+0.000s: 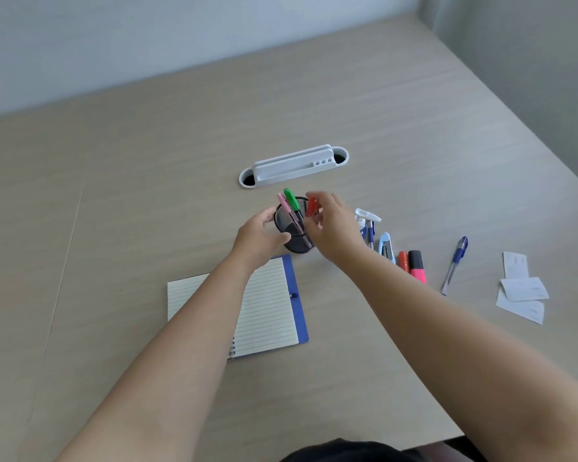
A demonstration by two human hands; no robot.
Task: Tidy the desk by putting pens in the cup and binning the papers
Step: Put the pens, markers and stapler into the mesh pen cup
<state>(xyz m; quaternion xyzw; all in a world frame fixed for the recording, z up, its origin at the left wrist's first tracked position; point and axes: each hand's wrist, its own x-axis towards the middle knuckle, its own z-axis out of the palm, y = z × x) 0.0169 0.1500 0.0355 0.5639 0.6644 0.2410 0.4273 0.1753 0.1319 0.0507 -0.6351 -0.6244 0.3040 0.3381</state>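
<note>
A black mesh cup [289, 225] stands mid-desk with a green pen [291, 199] and a pink pen [286, 206] leaning in it. My left hand [259, 238] grips the cup's left side. My right hand [334, 226] holds a red pen [311, 206] at the cup's right rim, its lower end hidden. To the right lie a blue pen [454, 263], a pink highlighter [417, 266], an orange marker [403, 260] and another blue pen [369, 233]. Small white papers [523, 290] lie at the far right.
An open lined notebook [267, 305] with a blue cover lies under my left forearm. A white cable tray [292, 166] sits behind the cup. A light blue stapler [387, 246] and a small white bottle [364, 216] lie among the pens. The desk edge runs close at the right.
</note>
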